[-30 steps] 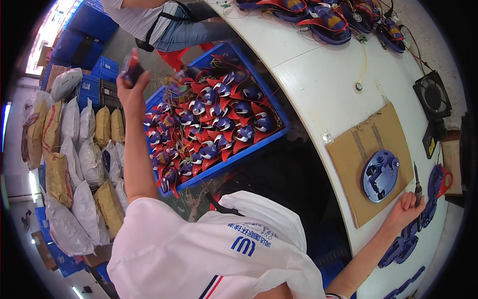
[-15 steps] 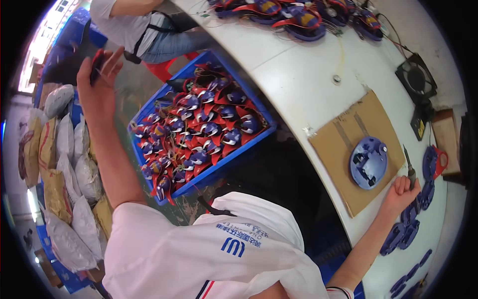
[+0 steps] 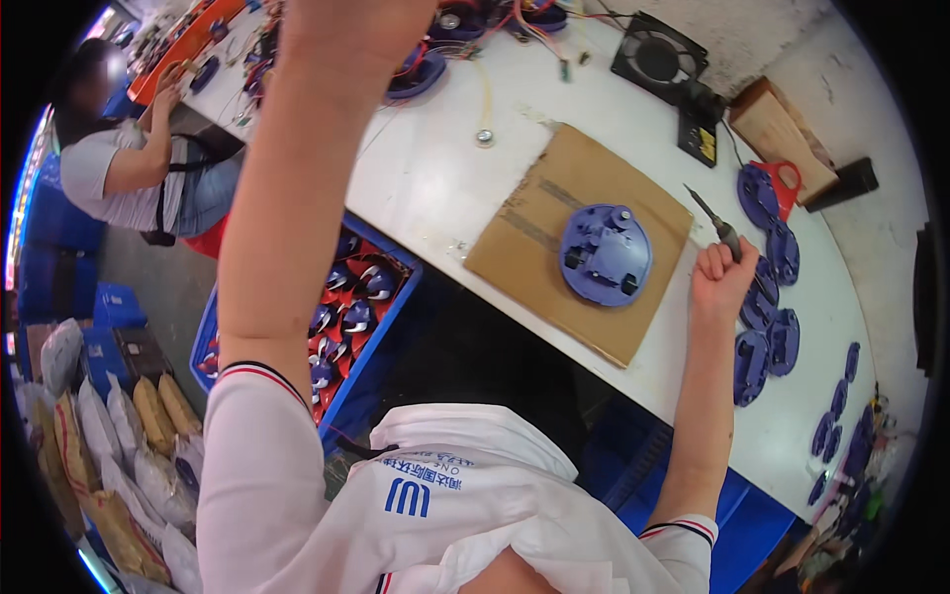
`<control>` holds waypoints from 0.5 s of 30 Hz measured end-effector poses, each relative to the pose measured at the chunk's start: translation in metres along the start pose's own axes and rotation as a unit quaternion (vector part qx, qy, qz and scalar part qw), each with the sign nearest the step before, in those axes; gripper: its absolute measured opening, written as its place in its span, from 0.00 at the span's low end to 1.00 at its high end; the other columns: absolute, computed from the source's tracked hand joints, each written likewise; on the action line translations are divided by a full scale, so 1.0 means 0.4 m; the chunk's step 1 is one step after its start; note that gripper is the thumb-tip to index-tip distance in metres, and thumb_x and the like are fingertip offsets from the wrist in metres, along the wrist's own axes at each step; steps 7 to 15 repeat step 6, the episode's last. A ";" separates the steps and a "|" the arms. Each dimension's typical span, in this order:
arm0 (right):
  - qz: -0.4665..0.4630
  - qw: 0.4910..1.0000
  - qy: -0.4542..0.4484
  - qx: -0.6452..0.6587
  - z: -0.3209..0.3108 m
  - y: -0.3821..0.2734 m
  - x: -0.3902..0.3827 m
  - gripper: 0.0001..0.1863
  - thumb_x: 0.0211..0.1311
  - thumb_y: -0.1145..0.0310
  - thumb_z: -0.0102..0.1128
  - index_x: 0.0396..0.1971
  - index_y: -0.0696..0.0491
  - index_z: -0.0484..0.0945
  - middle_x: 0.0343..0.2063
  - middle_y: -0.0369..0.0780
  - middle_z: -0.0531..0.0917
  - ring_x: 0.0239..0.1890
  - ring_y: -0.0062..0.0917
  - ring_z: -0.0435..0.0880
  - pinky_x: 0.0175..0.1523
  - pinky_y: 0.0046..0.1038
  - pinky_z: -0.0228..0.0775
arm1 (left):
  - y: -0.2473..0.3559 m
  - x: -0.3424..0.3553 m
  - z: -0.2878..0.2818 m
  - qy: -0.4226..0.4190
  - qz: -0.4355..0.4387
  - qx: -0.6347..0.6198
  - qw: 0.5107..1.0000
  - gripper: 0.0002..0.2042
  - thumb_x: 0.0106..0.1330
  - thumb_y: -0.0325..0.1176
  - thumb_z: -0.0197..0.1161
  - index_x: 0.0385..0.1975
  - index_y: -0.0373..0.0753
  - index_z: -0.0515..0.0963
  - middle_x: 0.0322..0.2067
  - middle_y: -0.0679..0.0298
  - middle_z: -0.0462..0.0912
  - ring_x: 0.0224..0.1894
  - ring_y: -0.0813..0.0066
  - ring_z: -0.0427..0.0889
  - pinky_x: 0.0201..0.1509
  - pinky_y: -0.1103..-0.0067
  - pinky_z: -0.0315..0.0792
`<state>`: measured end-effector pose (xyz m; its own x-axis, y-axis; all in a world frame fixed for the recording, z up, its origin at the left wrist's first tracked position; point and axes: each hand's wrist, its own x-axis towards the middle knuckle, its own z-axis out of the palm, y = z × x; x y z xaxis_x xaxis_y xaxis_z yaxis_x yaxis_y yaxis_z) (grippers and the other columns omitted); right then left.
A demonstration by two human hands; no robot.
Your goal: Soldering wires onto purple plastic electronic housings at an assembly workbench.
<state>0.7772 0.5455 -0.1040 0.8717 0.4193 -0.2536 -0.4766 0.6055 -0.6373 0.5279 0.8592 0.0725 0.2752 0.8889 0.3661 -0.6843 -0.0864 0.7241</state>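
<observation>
My right hand (image 3: 722, 277) is closed around the dark handle of a soldering iron (image 3: 728, 236), its thin tip pointing up and away over the white table. Left of it, a round purple-blue plastic shell (image 3: 618, 259) lies hollow side up on a flat cardboard sheet (image 3: 524, 247). My left arm stretches across the far part of the table. The left hand (image 3: 361, 30) is cut off by the upper edge, its fingers hidden. Beside that hand are wired purple-blue and red assemblies (image 3: 421, 74).
A blue crate (image 3: 361, 371) of red and blue pieces stands below the table edge. Purple shells (image 3: 782, 342) lie to the right. Farther back are a black fan (image 3: 661, 61) and red scissors (image 3: 787, 183). A co-worker (image 3: 129, 168) sits at far left.
My left hand has swung from the far left, where it held a small dark red thing, over to the table's far side. The view has turned; my right hand keeps the soldering iron.
</observation>
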 end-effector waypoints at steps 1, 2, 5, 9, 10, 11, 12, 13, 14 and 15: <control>0.006 1.000 0.002 0.001 -0.014 -0.005 0.002 0.09 0.59 0.68 0.49 0.22 0.53 0.65 0.08 0.27 0.58 0.08 0.11 0.50 0.14 0.15 0.40 | -0.081 -0.004 0.011 0.005 -0.008 0.013 1.000 0.19 0.57 0.38 0.66 0.45 0.39 0.71 0.32 0.60 0.76 0.29 0.75 0.76 0.30 0.84 0.71; 0.018 1.000 0.000 0.005 -0.020 -0.013 0.006 0.09 0.58 0.67 0.50 0.22 0.53 0.65 0.08 0.27 0.58 0.08 0.11 0.50 0.14 0.15 0.40 | -0.121 -0.006 0.009 0.012 -0.011 0.034 0.999 0.19 0.57 0.38 0.65 0.46 0.41 0.70 0.32 0.61 0.76 0.30 0.74 0.76 0.31 0.83 0.72; 0.011 1.000 -0.001 -0.004 -0.019 -0.024 -0.001 0.09 0.58 0.67 0.50 0.22 0.52 0.65 0.07 0.27 0.58 0.08 0.12 0.51 0.14 0.15 0.40 | -0.214 -0.062 -0.034 0.036 -0.022 0.103 0.994 0.19 0.59 0.39 0.64 0.49 0.46 0.68 0.34 0.63 0.76 0.31 0.73 0.76 0.33 0.80 0.72; 0.014 1.000 -0.005 -0.009 -0.011 -0.022 -0.010 0.09 0.58 0.67 0.51 0.21 0.52 0.65 0.07 0.27 0.58 0.08 0.12 0.51 0.14 0.15 0.41 | -0.249 -0.051 -0.062 0.046 -0.024 0.130 0.990 0.19 0.60 0.39 0.64 0.50 0.47 0.68 0.35 0.64 0.76 0.32 0.72 0.76 0.34 0.80 0.72; 0.014 1.000 -0.005 -0.009 -0.011 -0.022 -0.010 0.09 0.58 0.67 0.51 0.21 0.52 0.65 0.07 0.27 0.58 0.08 0.12 0.51 0.14 0.15 0.41 | -0.249 -0.051 -0.062 0.046 -0.024 0.130 0.990 0.19 0.60 0.39 0.64 0.50 0.47 0.68 0.35 0.64 0.76 0.32 0.72 0.76 0.34 0.80 0.72; 0.014 1.000 -0.005 -0.009 -0.011 -0.022 -0.010 0.09 0.58 0.67 0.51 0.21 0.52 0.65 0.07 0.27 0.58 0.08 0.12 0.51 0.14 0.15 0.41 | -0.249 -0.051 -0.062 0.046 -0.024 0.130 0.990 0.19 0.60 0.39 0.64 0.50 0.47 0.68 0.35 0.64 0.76 0.32 0.72 0.76 0.34 0.80 0.72; 0.014 1.000 -0.005 -0.009 -0.011 -0.022 -0.010 0.09 0.58 0.67 0.51 0.21 0.52 0.65 0.07 0.27 0.58 0.08 0.12 0.51 0.14 0.15 0.41 | -0.249 -0.051 -0.062 0.046 -0.024 0.130 0.990 0.19 0.60 0.39 0.64 0.50 0.47 0.68 0.35 0.64 0.76 0.32 0.72 0.76 0.34 0.80 0.72; 0.014 1.000 -0.005 -0.009 -0.011 -0.022 -0.010 0.09 0.58 0.67 0.51 0.21 0.52 0.65 0.07 0.27 0.58 0.08 0.12 0.51 0.14 0.15 0.41 | -0.249 -0.051 -0.062 0.046 -0.024 0.130 0.990 0.19 0.60 0.39 0.64 0.50 0.47 0.68 0.35 0.64 0.76 0.32 0.72 0.76 0.34 0.80 0.72; 0.014 1.000 -0.005 -0.009 -0.011 -0.022 -0.010 0.09 0.58 0.67 0.51 0.21 0.52 0.65 0.07 0.27 0.58 0.08 0.12 0.51 0.14 0.15 0.41 | -0.249 -0.051 -0.062 0.046 -0.024 0.130 0.990 0.19 0.60 0.39 0.64 0.50 0.47 0.68 0.35 0.64 0.76 0.32 0.72 0.76 0.34 0.80 0.72; 0.014 1.000 -0.005 -0.009 -0.011 -0.022 -0.010 0.09 0.58 0.67 0.51 0.21 0.52 0.65 0.07 0.27 0.58 0.08 0.12 0.51 0.14 0.15 0.41 | -0.249 -0.051 -0.062 0.046 -0.024 0.130 0.990 0.19 0.60 0.39 0.64 0.50 0.47 0.68 0.35 0.64 0.76 0.32 0.72 0.76 0.34 0.80 0.72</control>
